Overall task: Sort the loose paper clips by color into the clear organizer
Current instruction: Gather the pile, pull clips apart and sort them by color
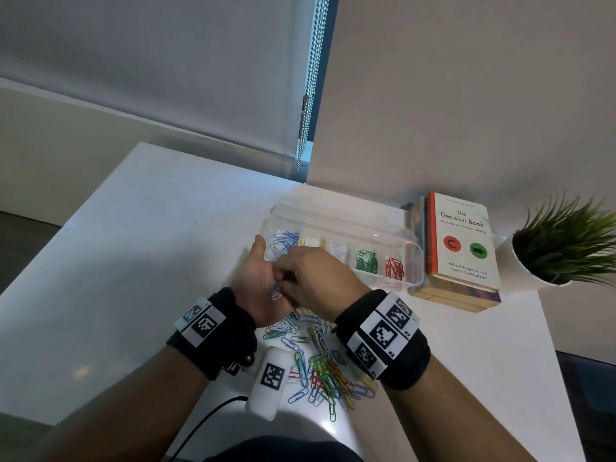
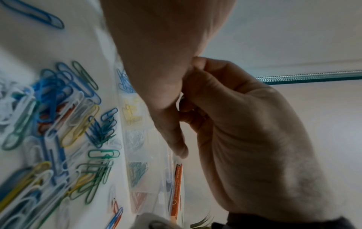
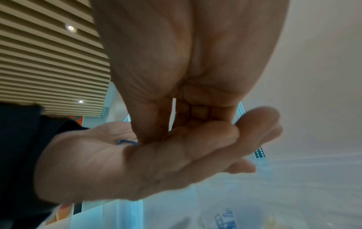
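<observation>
The clear organizer (image 1: 413,258) lies open at the back of the white table, with blue (image 1: 283,241), yellow, white, green (image 1: 366,261) and red (image 1: 394,268) clips in separate compartments. A pile of loose mixed-colour paper clips (image 1: 320,365) lies near me between my wrists. My left hand (image 1: 256,281) is held above the pile, palm turned up and fingers straight, with a blue paper clip (image 3: 126,142) on the palm. My right hand (image 1: 283,285) is curled over that palm, thumb and fingers pinching the clip there; its end (image 1: 276,294) sticks out below the fingers.
A stack of books (image 1: 461,248) stands just right of the organizer, and a potted plant (image 1: 563,248) sits at the far right. A window blind with a bead chain (image 1: 308,95) hangs behind. A black cable (image 1: 206,418) runs near the table's front edge.
</observation>
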Demonstrator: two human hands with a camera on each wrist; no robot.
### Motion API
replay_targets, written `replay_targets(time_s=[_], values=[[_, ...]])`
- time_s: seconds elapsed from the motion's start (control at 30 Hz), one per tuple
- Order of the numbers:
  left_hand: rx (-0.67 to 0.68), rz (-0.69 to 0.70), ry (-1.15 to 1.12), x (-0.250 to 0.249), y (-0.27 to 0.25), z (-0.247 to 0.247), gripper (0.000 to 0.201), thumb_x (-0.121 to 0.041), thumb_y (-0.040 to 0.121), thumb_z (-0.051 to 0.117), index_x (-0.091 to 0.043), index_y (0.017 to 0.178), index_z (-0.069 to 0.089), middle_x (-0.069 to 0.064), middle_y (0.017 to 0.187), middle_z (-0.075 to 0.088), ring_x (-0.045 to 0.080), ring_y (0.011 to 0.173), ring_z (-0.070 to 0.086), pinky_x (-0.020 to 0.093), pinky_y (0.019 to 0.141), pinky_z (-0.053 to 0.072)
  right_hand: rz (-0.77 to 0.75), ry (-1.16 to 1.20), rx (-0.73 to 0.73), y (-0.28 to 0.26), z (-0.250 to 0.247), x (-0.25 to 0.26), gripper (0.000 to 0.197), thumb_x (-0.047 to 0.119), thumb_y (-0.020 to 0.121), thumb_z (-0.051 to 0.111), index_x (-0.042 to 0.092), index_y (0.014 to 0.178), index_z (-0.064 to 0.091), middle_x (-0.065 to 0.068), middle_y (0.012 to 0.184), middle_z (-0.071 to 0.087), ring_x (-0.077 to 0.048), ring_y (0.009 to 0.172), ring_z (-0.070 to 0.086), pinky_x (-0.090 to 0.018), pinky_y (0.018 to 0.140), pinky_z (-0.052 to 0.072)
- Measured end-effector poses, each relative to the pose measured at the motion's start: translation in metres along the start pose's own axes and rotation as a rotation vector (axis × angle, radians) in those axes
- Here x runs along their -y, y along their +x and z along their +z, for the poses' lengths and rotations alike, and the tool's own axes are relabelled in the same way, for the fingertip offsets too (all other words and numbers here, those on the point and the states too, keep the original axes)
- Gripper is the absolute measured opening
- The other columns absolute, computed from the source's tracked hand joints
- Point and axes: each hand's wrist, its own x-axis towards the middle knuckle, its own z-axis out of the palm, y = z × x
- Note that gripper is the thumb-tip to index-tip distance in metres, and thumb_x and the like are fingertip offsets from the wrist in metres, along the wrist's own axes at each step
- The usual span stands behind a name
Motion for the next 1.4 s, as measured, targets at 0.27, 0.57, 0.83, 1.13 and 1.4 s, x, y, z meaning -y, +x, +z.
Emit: replay_targets(time_s=[0.27, 0.57, 0.83, 1.13, 1.4], values=[[-0.026, 0.011, 0.009, 0.000, -0.001, 0.002, 0.089, -0.071, 0.092, 0.013, 0.004, 0.109, 0.058, 0.027, 0.098, 0.070, 0.033, 0.079, 0.073, 0.044, 0.077, 0.043, -0.048, -0.077, 0.016, -0.001, -0.004, 0.000, 0.007, 0.014, 0.087, 0.047, 0.019, 0.084, 0.051, -0.004, 0.085, 0.052, -0.024, 0.082, 0.051, -0.034, 0.060, 0.038], [0.040, 0.037, 0.029, -0.002, 0.005, -0.011, 0.097, -0.076, 0.089, 0.009, 0.003, 0.116, 0.059, 0.026, 0.113, 0.063, 0.036, 0.099, 0.067, 0.050, 0.094, 0.046, 0.079, 0.284, -0.218, 0.004, -0.025, -0.010, 0.017, 0.012, 0.085, 0.062, 0.021, 0.075, 0.051, 0.007, 0.067, 0.054, -0.012, 0.064, 0.048, -0.026, 0.064, 0.040], [-0.056, 0.027, 0.116, -0.006, 0.002, -0.027, 0.084, -0.064, 0.095, 0.016, 0.006, 0.114, 0.058, 0.029, 0.114, 0.065, 0.037, 0.096, 0.069, 0.044, 0.085, 0.047, 0.355, 0.513, -0.383, 0.044, -0.027, -0.033, 0.020, 0.013, 0.084, 0.064, 0.018, 0.068, 0.054, 0.001, 0.062, 0.060, -0.017, 0.058, 0.057, -0.028, 0.059, 0.044], [-0.115, 0.040, 0.123, -0.011, 0.003, -0.035, 0.079, -0.060, 0.097, 0.019, 0.006, 0.116, 0.058, 0.028, 0.113, 0.066, 0.037, 0.096, 0.069, 0.043, 0.084, 0.049, 0.476, 0.337, -0.245, 0.059, -0.015, -0.039, 0.024, 0.009, 0.084, 0.062, 0.019, 0.063, 0.056, 0.002, 0.064, 0.061, -0.021, 0.069, 0.064, -0.026, 0.064, 0.047], [-0.113, 0.080, 0.081, -0.007, 0.009, -0.024, 0.074, -0.058, 0.098, 0.019, 0.003, 0.113, 0.058, 0.023, 0.096, 0.071, 0.032, 0.081, 0.072, 0.043, 0.081, 0.054, 0.248, 0.283, -0.139, 0.008, -0.024, -0.012, 0.008, 0.016, 0.077, 0.071, 0.024, 0.080, 0.069, 0.004, 0.080, 0.069, -0.015, 0.074, 0.064, -0.029, 0.074, 0.053]])
